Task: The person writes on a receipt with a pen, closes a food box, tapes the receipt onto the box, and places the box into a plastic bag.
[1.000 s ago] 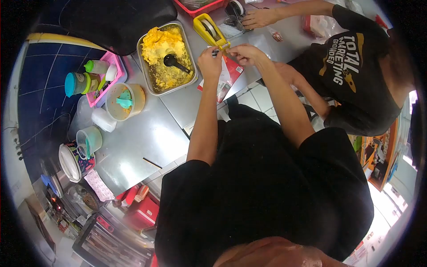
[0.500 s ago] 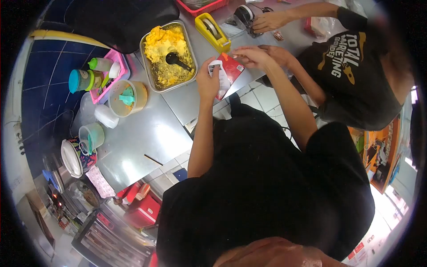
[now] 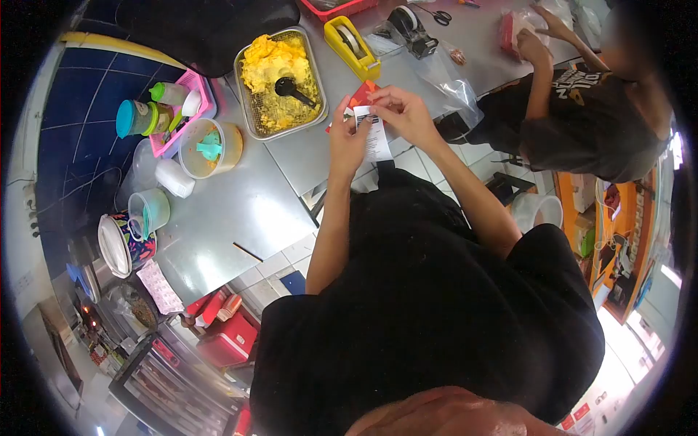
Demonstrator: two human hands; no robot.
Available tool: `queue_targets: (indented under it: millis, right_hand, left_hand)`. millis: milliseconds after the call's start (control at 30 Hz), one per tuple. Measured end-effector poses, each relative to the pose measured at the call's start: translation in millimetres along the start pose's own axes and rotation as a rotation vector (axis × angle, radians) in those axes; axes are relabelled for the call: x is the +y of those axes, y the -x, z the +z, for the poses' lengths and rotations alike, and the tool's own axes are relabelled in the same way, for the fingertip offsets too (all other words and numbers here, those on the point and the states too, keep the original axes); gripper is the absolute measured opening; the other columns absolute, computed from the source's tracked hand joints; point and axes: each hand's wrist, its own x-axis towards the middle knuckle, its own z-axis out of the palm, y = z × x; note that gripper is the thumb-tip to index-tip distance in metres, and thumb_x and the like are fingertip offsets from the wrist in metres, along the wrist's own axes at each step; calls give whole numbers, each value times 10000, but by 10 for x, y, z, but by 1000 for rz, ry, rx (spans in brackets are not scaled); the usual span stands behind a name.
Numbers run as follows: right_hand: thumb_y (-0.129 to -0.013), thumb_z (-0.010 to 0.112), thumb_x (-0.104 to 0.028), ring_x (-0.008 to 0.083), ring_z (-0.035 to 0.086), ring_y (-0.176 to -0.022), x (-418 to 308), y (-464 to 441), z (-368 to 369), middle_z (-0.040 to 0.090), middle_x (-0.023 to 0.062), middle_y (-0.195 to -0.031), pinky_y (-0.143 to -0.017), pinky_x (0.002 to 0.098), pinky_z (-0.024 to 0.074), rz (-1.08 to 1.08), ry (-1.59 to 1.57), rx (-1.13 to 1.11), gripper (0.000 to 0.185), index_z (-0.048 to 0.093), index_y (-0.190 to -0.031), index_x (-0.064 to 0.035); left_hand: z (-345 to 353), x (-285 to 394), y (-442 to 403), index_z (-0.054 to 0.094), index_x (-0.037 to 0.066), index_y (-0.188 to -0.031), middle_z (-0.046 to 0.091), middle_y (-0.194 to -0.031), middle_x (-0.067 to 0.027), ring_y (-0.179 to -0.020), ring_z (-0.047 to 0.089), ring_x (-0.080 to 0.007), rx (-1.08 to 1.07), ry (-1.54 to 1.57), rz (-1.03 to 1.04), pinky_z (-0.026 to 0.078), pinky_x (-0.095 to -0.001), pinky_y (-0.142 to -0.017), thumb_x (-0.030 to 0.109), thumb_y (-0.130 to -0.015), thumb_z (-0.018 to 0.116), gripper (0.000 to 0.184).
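Note:
A white printed slip (image 3: 376,139) hangs between my two hands, in front of a red packet (image 3: 361,95). My left hand (image 3: 349,138) pinches the slip's upper left side, thumb on its front. At the slip's top right, the fingers of my right hand (image 3: 401,112) are pressed together on its edge. Just beyond my hands stands a yellow tape dispenser (image 3: 354,49). To the left lies a metal tray (image 3: 252,123) of yellow food with a black scoop (image 3: 292,92) in it.
A co-worker (image 3: 574,109) at the right handles a red and white package (image 3: 512,35). Near them are a black dispenser (image 3: 414,30), scissors (image 3: 441,16) and a clear plastic bag (image 3: 465,98). Tubs, a pink basket (image 3: 207,86) and a thin stick (image 3: 247,251) are on the left.
My right hand has moved in to the slip, which now hangs in front of the red packet. The co-worker has shifted right, away from the black dispenser, and a clear bag now shows beside my right hand.

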Motion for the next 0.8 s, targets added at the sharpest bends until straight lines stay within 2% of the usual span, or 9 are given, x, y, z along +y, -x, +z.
queue_targets:
  millis: [167, 267, 367, 467, 567, 667, 800]
  right_hand:
    - [-954, 802, -121, 128, 647, -647, -111, 166, 129, 796, 83, -898, -637, 307, 535, -131, 336, 68, 235, 766, -1179, -60]
    - [-942, 809, -141, 166, 652, -658, -95, 224, 166, 787, 99, -911, -646, 319, 534, -191, 397, 88, 236, 768, -1163, -69]
    - [-942, 813, -152, 161, 660, -694, 11, 267, 201, 756, 78, -872, -651, 314, 524, -274, 422, 161, 217, 771, -1144, -83]
    - [-962, 808, -170, 132, 659, -726, 299, 261, 134, 721, 25, -847, -647, 292, 511, -184, 259, 145, 200, 761, -1129, -70]
    - [-975, 809, -170, 94, 628, -718, 316, 332, 44, 706, -21, -855, -625, 264, 489, 182, -134, -56, 187, 754, -1123, -69]
    - [-972, 820, -188, 69, 608, -715, 170, 338, -119, 720, -36, -896, -611, 236, 476, 423, -197, -105, 190, 750, -1117, -87]
    - [-964, 823, -218, 72, 611, -715, 167, 170, -242, 728, -18, -907, -608, 235, 494, 474, -133, -158, 262, 769, -1186, -90]
  left_hand:
    - [-42, -58, 57, 368, -55, -1631, 762, -968, -71, -838, 683, -84, 8, -25, 0, 544, -255, -743, -18, -1019, 684, 690]
    - [-71, -30, 110, 401, -64, -1618, 761, -977, -63, -814, 647, -60, -2, -196, -7, 528, -245, -737, -15, -1011, 692, 675]
    - [-50, 14, 168, 418, -48, -1605, 789, -995, -94, -825, 677, -80, -25, -361, 33, 532, -256, -745, -13, -1008, 692, 658]
    - [-40, 127, 278, 436, -1, -1589, 811, -1008, -116, -867, 710, -120, -48, -417, 49, 544, -281, -785, -16, -1009, 681, 630]
    - [-133, -73, 288, 427, 51, -1584, 816, -1013, -140, -934, 734, -168, -111, -234, 2, 555, -315, -832, -5, -1005, 684, 636]
    - [-233, -133, 203, 321, 73, -1641, 775, -1176, -160, -1054, 726, -170, -250, -378, 13, 561, -300, -906, -34, -1028, 648, 703]
    - [-148, -4, -19, 351, 78, -1618, 780, -1203, -195, -1067, 739, -200, -274, -511, 53, 564, -335, -924, -7, -1031, 663, 670]
